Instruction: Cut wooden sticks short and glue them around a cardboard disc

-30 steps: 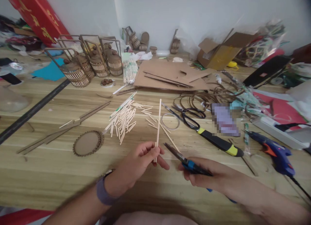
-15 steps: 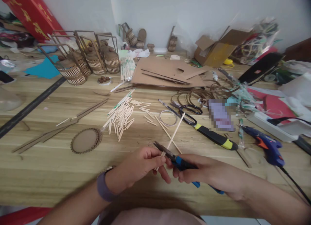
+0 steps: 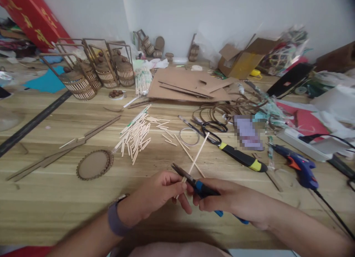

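Note:
Between its thumb and fingers, my left hand (image 3: 169, 190) pinches a thin wooden stick (image 3: 200, 152) that slants up to the right; a shorter piece seems to lie alongside it at the fingertips. My right hand (image 3: 222, 198) is wrapped round the blue and black handles of a pair of pliers (image 3: 184, 172). The jaws cross the stick just above my left fingertips. Beyond the hands another long stick (image 3: 184, 141) rests on the table. A pile of short cut sticks (image 3: 137, 137) lies to the left of it.
Scissors (image 3: 213, 129), a yellow-black handled cutter (image 3: 241, 159) and a blue glue gun (image 3: 298, 164) lie to the right. A round cardboard disc (image 3: 93, 165) and cardboard strips (image 3: 66, 149) are at left. Behind stand small slatted baskets (image 3: 79, 85) and a cardboard sheet (image 3: 180, 74).
The whole view has shifted slightly. Both hands keep nearly the same pose, with the plier jaws still across the stick.

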A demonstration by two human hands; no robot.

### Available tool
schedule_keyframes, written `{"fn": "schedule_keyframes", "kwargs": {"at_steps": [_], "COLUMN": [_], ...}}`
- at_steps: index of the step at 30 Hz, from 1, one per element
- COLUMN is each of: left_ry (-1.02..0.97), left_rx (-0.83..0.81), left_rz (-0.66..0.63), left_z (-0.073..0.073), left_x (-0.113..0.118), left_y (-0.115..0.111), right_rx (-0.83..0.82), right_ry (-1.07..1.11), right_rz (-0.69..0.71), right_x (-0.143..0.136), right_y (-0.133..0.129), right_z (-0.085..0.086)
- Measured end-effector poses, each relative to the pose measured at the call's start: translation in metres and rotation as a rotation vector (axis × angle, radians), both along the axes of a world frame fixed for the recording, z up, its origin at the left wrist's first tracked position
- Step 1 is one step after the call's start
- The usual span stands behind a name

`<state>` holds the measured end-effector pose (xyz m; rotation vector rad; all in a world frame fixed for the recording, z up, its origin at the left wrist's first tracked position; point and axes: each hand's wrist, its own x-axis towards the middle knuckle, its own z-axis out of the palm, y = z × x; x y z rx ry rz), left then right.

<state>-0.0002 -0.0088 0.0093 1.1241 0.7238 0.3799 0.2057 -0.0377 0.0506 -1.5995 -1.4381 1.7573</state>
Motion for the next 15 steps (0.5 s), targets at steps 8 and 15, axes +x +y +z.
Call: {"fn": "schedule_keyframes", "kwargs": {"at_steps": [8, 15], "left_ry": [0.056, 0.085], "left_rx": [0.016, -0.001], "left_rz": [0.001, -0.002], "left_z": [-0.0014, -0.004], "left_x": [0.0028, 0.0048], "left_y": [-0.0007, 0.0022], "right_rx": [-0.111, -0.102], "right_ry": [-0.034, -0.098], "right_rz": [0.113, 0.147], "right_x": [-0.0024, -0.0014], "right_y": [0.0019, 0.0053], "right_z": [-0.0032, -0.0068]}}
